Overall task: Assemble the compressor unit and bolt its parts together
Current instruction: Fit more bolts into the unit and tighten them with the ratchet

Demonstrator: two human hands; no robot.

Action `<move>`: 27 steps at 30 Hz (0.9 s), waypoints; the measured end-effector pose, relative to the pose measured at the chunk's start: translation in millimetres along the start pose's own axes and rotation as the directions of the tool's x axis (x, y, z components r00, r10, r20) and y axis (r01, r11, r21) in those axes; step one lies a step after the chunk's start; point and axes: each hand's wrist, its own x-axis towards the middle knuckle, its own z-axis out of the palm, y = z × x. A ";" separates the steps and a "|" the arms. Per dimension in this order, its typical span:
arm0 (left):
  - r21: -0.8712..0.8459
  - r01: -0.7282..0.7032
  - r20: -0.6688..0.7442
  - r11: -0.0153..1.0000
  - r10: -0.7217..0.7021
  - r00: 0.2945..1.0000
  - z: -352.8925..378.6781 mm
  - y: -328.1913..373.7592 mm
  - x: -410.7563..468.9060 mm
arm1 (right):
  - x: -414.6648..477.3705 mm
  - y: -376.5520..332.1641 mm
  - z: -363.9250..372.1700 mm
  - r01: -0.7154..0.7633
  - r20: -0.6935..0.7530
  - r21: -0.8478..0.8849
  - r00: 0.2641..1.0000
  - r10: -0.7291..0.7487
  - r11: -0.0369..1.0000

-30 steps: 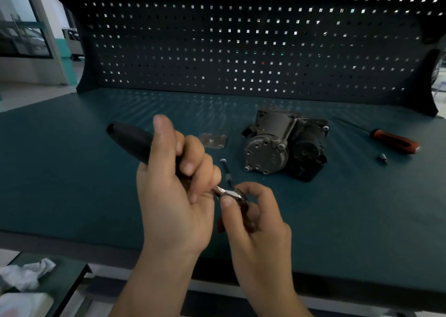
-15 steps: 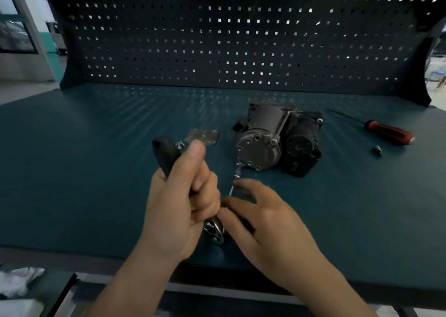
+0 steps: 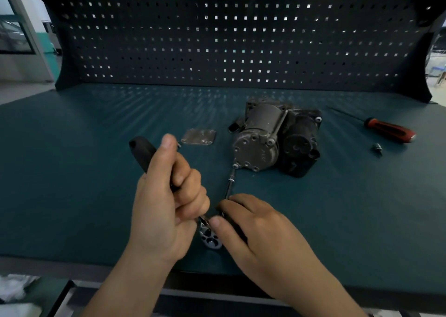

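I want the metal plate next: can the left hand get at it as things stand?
Likely not yet: the left hand grips the ratchet handle, so it is occupied. The path itself looks free; the metal plate lies uncovered on the mat just beyond that hand.

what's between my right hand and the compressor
In the head view, a thin metal shaft runs from the right hand up to the lower left edge of the compressor; beside it only the bare green mat shows.

Left hand (image 3: 166, 203) hides ratchet (image 3: 210, 241) shank.
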 end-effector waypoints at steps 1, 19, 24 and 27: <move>-0.004 0.000 0.000 1.000 0.000 1.000 -0.1 0.2 0.0 | -0.1 0.2 -0.2 -0.009 0.001 0.007 1.000 0.009 1.000; 0.107 -0.077 0.219 0.991 0.052 0.974 6.9 1.3 -1.8 | 0.9 -0.5 -3.2 -0.003 0.032 0.057 0.999 0.002 0.998; -0.013 -0.096 -0.012 0.995 0.096 0.995 3.4 -3.7 -0.4 | -1.2 1.3 -3.5 -0.007 0.026 0.049 1.000 0.006 0.999; -0.015 -0.095 -0.035 0.995 0.094 0.995 1.6 -4.8 3.8 | -1.9 0.7 -4.9 0.000 0.031 0.073 1.000 -0.002 0.997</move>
